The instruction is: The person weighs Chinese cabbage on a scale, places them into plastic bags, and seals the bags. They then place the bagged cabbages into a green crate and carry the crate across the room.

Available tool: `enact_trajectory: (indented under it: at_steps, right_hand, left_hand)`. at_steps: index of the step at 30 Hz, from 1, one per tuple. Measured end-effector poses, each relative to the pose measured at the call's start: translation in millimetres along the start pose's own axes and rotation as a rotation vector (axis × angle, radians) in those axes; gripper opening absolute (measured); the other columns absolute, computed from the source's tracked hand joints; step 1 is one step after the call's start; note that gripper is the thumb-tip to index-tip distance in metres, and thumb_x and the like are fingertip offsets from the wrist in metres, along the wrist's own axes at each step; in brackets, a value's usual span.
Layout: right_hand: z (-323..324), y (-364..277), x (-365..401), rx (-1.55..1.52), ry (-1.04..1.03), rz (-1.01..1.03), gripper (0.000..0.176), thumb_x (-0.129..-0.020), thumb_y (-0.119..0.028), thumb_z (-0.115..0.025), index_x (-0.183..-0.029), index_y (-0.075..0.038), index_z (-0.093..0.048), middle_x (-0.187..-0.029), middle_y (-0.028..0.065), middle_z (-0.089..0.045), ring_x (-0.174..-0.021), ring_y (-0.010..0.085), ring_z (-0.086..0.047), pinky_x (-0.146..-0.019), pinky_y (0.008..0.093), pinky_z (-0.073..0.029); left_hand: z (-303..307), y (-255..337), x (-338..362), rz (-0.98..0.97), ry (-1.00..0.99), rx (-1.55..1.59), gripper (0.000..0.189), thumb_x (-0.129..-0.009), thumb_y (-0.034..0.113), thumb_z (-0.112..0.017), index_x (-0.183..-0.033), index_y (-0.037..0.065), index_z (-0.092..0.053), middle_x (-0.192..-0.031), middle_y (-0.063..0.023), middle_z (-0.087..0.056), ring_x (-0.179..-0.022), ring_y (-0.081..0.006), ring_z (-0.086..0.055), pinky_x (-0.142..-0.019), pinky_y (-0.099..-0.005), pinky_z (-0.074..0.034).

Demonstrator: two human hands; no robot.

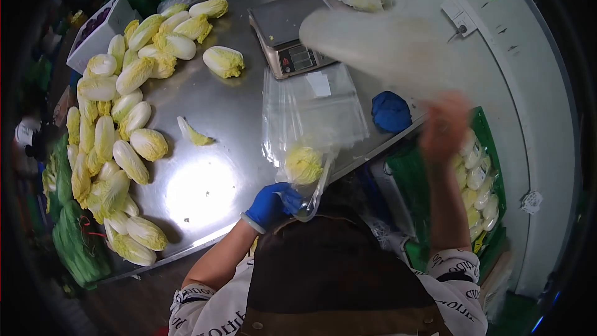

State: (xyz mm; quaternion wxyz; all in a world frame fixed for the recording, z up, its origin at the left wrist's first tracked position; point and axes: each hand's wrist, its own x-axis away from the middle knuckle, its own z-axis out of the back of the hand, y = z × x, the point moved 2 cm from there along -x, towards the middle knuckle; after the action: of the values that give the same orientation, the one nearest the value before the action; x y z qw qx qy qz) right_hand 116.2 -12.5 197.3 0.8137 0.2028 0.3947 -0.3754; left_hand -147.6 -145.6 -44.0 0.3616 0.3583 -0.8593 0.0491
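My left hand (268, 205), in a blue glove, grips the near end of a clear plastic bag (310, 208) by the table's front edge. A pale yellow napa cabbage (303, 165) lies just beyond the glove, apparently inside that bag. My right hand (445, 126) is bare, raised at the right and smeared by motion. From its fingers a blurred, see-through plastic bag (367, 37) stretches left over the scale; the exact grip is hidden by the blur. A stack of flat clear bags (314, 112) lies in front of the scale (292, 25).
Many napa cabbages (134, 74) are heaped along the table's left side, with one single cabbage (224, 61) nearer the scale. A loose leaf (194, 132) lies mid-table. A crumpled blue thing (391, 112) sits at the right edge. A green crate (497, 180) holds wrapped cabbages.
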Motion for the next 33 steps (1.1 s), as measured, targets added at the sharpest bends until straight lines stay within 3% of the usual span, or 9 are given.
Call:
enact_trajectory:
  at_steps: [5, 8, 14, 17, 22, 23, 26, 29, 33]
  right_hand:
    - [-145, 7, 146, -0.223, -0.796, -0.101, 0.055, -0.069, -0.011, -0.061, -0.124, -0.005, -0.051, -0.127, 0.0173, -0.049, -0.12, 0.036, -0.043, -0.097, 0.0488, -0.036]
    - [-195, -46, 212, -0.225, -0.956, 0.091, 0.064, -0.068, -0.02, -0.067, -0.127, -0.006, -0.048, -0.134, 0.0184, -0.043, -0.125, 0.0377, -0.039, -0.1, 0.0526, -0.034]
    - [-287, -54, 250, 0.132, -0.847, 0.103, 0.055, -0.074, -0.02, -0.06, -0.126, -0.006, -0.048, -0.124, 0.013, -0.048, -0.109, 0.0341, -0.052, -0.076, 0.043, -0.051]
    - [-300, -33, 229, -0.067, -0.97, 0.155, 0.023, -0.077, -0.013, -0.056, -0.099, -0.007, -0.056, -0.104, 0.0128, -0.058, -0.089, 0.0296, -0.062, -0.062, 0.0398, -0.053]
    - [-319, 9, 198, -0.271, -0.787, -0.01, 0.014, -0.074, -0.008, -0.054, -0.088, -0.006, -0.056, -0.086, 0.0121, -0.061, -0.073, 0.0303, -0.063, -0.062, 0.0427, -0.052]
    - [-314, 11, 189, -0.254, -0.753, -0.042, 0.012, -0.074, -0.007, -0.053, -0.085, -0.006, -0.056, -0.083, 0.0123, -0.062, -0.072, 0.0305, -0.063, -0.063, 0.0434, -0.051]
    - [-294, 8, 179, -0.209, -0.774, 0.039, 0.007, -0.076, -0.008, -0.053, -0.082, -0.008, -0.057, -0.083, 0.0106, -0.063, -0.071, 0.0279, -0.064, -0.061, 0.0406, -0.052]
    - [-287, -2, 217, -0.208, -1.019, 0.099, 0.02, -0.074, -0.008, -0.057, -0.094, -0.007, -0.058, -0.099, 0.011, -0.062, -0.087, 0.0279, -0.062, -0.072, 0.0424, -0.051]
    - [-186, -46, 211, -0.508, -1.043, 0.117, 0.089, -0.061, -0.019, -0.076, -0.138, -0.008, -0.034, -0.137, 0.0146, -0.035, -0.125, 0.0348, -0.037, -0.103, 0.0486, -0.033]
  left_hand:
    - [2, -8, 31, -0.237, -0.005, -0.133, 0.02, -0.091, 0.013, -0.045, -0.091, 0.0, -0.06, -0.083, -0.0094, -0.063, -0.077, -0.0167, -0.06, -0.073, -0.0282, -0.049]
    - [45, -24, 32, -0.453, 0.118, -0.538, 0.023, -0.093, 0.01, -0.042, -0.089, -0.001, -0.062, -0.081, -0.0115, -0.064, -0.069, -0.0175, -0.061, -0.068, -0.0293, -0.05]
    - [52, -66, 59, -0.431, 0.219, -0.205, 0.041, -0.094, 0.028, -0.041, -0.076, -0.004, -0.058, -0.064, -0.0139, -0.059, -0.059, -0.0238, -0.059, -0.059, -0.0328, -0.048]
    - [47, -85, 60, -0.446, 0.316, -0.303, 0.038, -0.094, 0.028, -0.043, -0.078, -0.003, -0.058, -0.067, -0.0137, -0.06, -0.06, -0.0227, -0.059, -0.06, -0.0325, -0.048]
    - [48, -85, 59, -0.576, 0.439, -0.764, 0.032, -0.096, 0.023, -0.042, -0.079, 0.002, -0.059, -0.071, -0.0104, -0.062, -0.064, -0.0189, -0.059, -0.062, -0.0323, -0.048]
    - [34, -83, 60, -0.502, 0.37, -0.358, 0.027, -0.096, 0.019, -0.044, -0.077, 0.004, -0.058, -0.07, -0.0075, -0.062, -0.063, -0.0167, -0.058, -0.058, -0.0306, -0.047]
    - [72, -94, 43, -0.66, 0.437, -0.686, 0.033, -0.091, 0.03, -0.05, -0.073, 0.004, -0.057, -0.065, -0.0096, -0.059, -0.057, -0.0178, -0.057, -0.054, -0.0289, -0.045]
    - [69, -91, 41, -0.669, 0.465, -0.509, 0.032, -0.09, 0.03, -0.051, -0.071, 0.005, -0.056, -0.065, -0.0081, -0.059, -0.058, -0.0168, -0.057, -0.055, -0.0285, -0.045]
    - [30, -80, 60, -0.637, 0.41, -0.651, 0.028, -0.09, 0.027, -0.053, -0.072, 0.005, -0.056, -0.066, -0.0075, -0.058, -0.059, -0.016, -0.055, -0.056, -0.028, -0.045]
